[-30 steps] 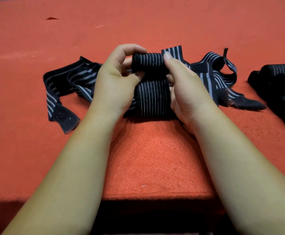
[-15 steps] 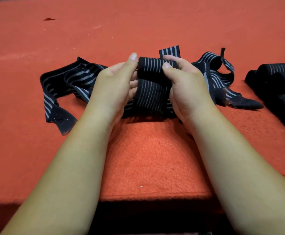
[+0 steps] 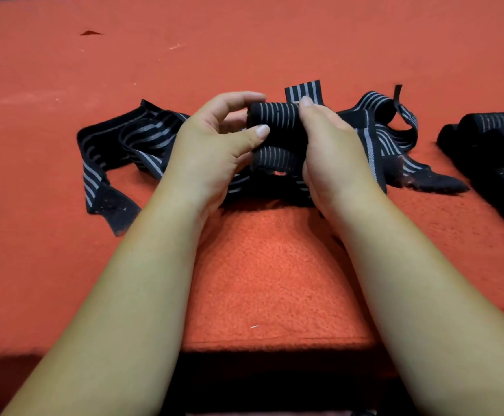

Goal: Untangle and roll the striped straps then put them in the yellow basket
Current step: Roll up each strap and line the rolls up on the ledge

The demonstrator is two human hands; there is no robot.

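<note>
**Head view: soft strap mid-roll, no basket in sight**

The left hand (image 3: 211, 148) and right hand (image 3: 335, 145) curl round the roll (image 3: 274, 118), pinching its ends over the middle of the cloth (image 3: 64, 265). It looks light, soft and springy, and I judge it would unwind unless it is pinched across its width. Loose strap (image 3: 136, 139) trails to both sides. Done rolls (image 3: 497, 139) lie at the cloth's right edge.

— What does the strap (image 3: 274, 159) look like?
— Black, with thin pale stripes. Its rolled end (image 3: 274, 117) is a tight cylinder lying crosswise, pinched between my left hand (image 3: 211, 151) and my right hand (image 3: 335, 145).
— And the others?
— The loose straps (image 3: 133, 139) lie tangled and looping on both sides; the rolled straps (image 3: 497, 127) sit together far right, well apart
</note>
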